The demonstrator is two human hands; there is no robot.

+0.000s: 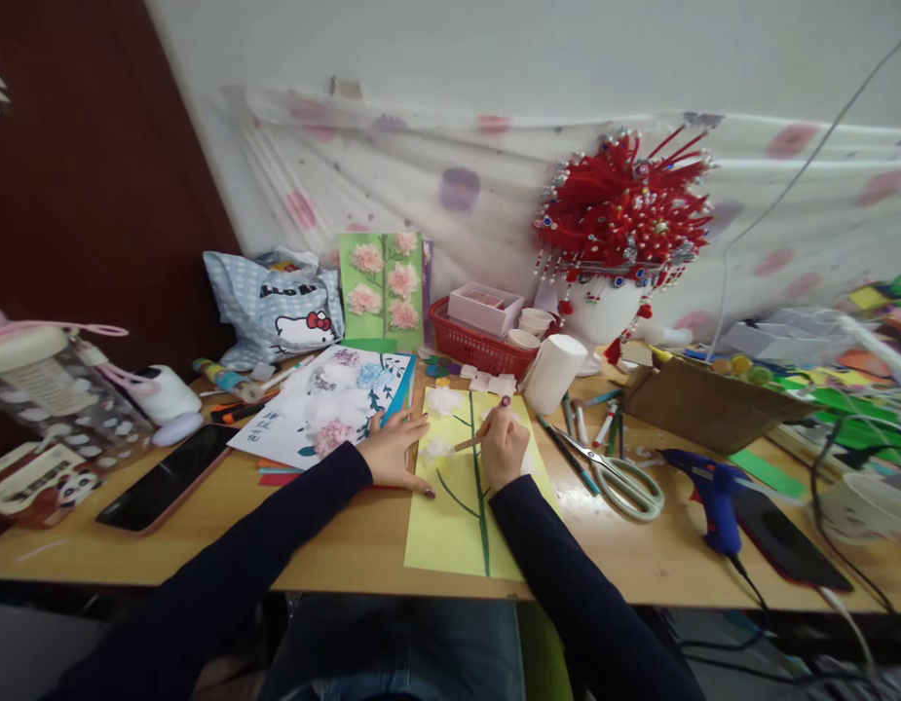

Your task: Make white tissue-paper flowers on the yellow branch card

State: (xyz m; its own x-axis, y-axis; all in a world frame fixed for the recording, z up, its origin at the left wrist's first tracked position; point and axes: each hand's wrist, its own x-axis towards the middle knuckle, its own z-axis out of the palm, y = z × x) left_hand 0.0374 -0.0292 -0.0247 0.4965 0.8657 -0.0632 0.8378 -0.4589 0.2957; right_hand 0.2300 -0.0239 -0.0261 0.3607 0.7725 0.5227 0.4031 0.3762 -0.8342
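Observation:
A yellow paper sheet (450, 526) with a painted green stem and leaves lies in front of me on the wooden table (640, 555). My left hand (397, 451) rests flat on the sheet's left edge, fingers stretched out. My right hand (503, 448) is closed around a thin brown stick (467, 444) whose tip points at a small white fluffy tuft (436, 449) on the sheet. A second white tuft (444, 399) sits near the sheet's top edge.
Scissors (619, 477), pens and a blue glue gun (709, 492) lie to the right. A white paper roll (554, 374), red basket (479, 349) and red headdress (621, 209) stand behind. A flower picture (333, 404), phone (165, 479) and bag (279, 307) are left.

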